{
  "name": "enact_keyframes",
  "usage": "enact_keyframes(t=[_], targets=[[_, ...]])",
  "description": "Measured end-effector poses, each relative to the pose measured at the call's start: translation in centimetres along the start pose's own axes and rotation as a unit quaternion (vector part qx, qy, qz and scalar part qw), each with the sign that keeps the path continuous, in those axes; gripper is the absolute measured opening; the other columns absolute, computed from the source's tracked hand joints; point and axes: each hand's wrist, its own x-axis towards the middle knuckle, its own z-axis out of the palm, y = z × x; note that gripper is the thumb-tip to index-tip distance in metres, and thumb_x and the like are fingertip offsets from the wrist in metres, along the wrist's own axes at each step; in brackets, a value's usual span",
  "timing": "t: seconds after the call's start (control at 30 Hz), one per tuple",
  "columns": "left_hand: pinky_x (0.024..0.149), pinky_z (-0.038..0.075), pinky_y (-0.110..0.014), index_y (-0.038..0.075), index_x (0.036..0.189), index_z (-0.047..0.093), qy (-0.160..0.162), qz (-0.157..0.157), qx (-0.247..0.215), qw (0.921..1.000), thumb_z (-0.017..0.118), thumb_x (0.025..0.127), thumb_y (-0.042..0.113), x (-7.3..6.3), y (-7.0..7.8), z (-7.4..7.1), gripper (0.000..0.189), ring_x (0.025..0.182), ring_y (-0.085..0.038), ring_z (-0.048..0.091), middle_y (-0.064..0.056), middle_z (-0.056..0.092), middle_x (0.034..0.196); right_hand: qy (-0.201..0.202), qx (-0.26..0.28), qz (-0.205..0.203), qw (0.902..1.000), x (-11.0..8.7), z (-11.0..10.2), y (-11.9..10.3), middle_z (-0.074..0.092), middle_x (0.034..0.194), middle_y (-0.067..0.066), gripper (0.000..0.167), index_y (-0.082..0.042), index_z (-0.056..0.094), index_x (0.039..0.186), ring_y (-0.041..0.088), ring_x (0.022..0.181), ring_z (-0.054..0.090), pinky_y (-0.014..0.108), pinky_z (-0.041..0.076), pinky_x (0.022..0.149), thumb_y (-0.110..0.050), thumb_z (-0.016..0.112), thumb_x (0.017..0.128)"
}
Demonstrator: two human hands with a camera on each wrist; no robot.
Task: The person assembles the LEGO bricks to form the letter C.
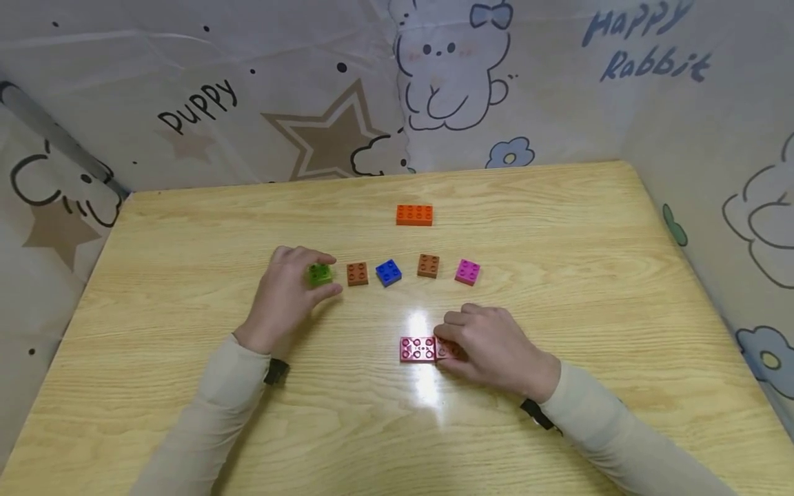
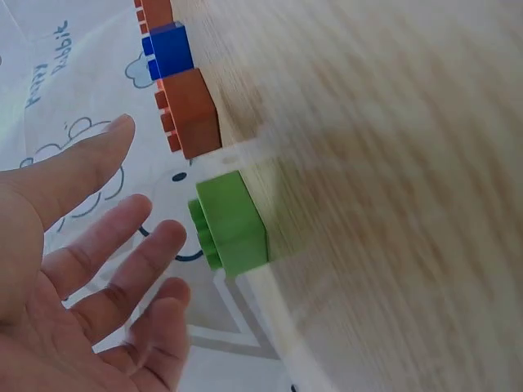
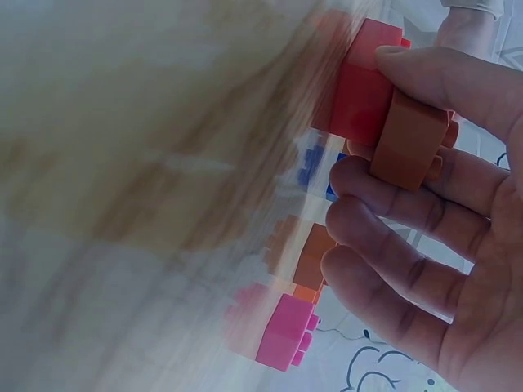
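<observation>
My left hand (image 1: 282, 296) is spread around a small green brick (image 1: 320, 274), thumb on the near side and fingers on the far side. The left wrist view shows a gap between those fingers and the green brick (image 2: 232, 224), which stands studs up on the table. My right hand (image 1: 486, 348) pinches a small brown brick (image 3: 410, 140) between thumb and fingers. That brown brick is at the right end of a longer red brick (image 1: 418, 349) and overlaps it in the right wrist view. The thumb tip reaches onto the red brick (image 3: 368, 77).
A row beyond the hands holds a brown brick (image 1: 357, 274), a blue brick (image 1: 388, 273), another brown brick (image 1: 428, 265) and a pink brick (image 1: 468, 272). Farther back lies a long orange brick (image 1: 414, 215). A printed cloth wall (image 1: 248, 131) borders the wooden table (image 1: 558, 227).
</observation>
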Motion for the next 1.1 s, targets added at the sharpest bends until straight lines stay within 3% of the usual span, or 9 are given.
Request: enact_keyframes(t=[0.57, 0.93, 1.1], targets=[[0.113, 0.041, -0.062, -0.004, 0.145, 0.063, -0.022, -0.048, -0.012, 0.9985, 0.091, 0.092, 0.016, 0.4, -1.2, -0.2, 0.063, 0.133, -0.045, 0.053, -0.025, 0.065, 0.14, 0.001, 0.014, 0.004, 0.9999, -0.2, 0.1, 0.0, 0.072, 0.086, -0.001, 0.033, -0.005, 0.082, 0.107, 0.011, 0.071, 0.058, 0.024, 0.051, 0.061, -0.03, 0.093, 0.088], [0.105, 0.046, -0.06, -0.007, 0.139, 0.067, -0.027, -0.049, -0.009, 0.9984, 0.089, 0.093, 0.011, 0.8, -1.6, -0.3, 0.054, 0.124, -0.045, 0.055, -0.027, 0.067, 0.132, 0.001, 0.012, 0.007, 0.9999, -0.1, 0.0, 0.0, 0.07, 0.085, -0.003, 0.034, -0.006, 0.082, 0.107, 0.011, 0.07, 0.056, 0.024, 0.05, 0.06, -0.031, 0.093, 0.088], [0.097, 0.047, -0.056, -0.009, 0.137, 0.068, -0.033, -0.056, -0.013, 0.9978, 0.087, 0.094, 0.007, 0.9, -1.7, -0.4, 0.05, 0.112, -0.041, 0.057, -0.026, 0.067, 0.122, 0.002, 0.014, 0.006, 0.9999, -0.1, 0.0, 0.0, 0.071, 0.085, -0.003, 0.033, -0.006, 0.082, 0.107, 0.011, 0.071, 0.057, 0.025, 0.051, 0.06, -0.031, 0.093, 0.088]])
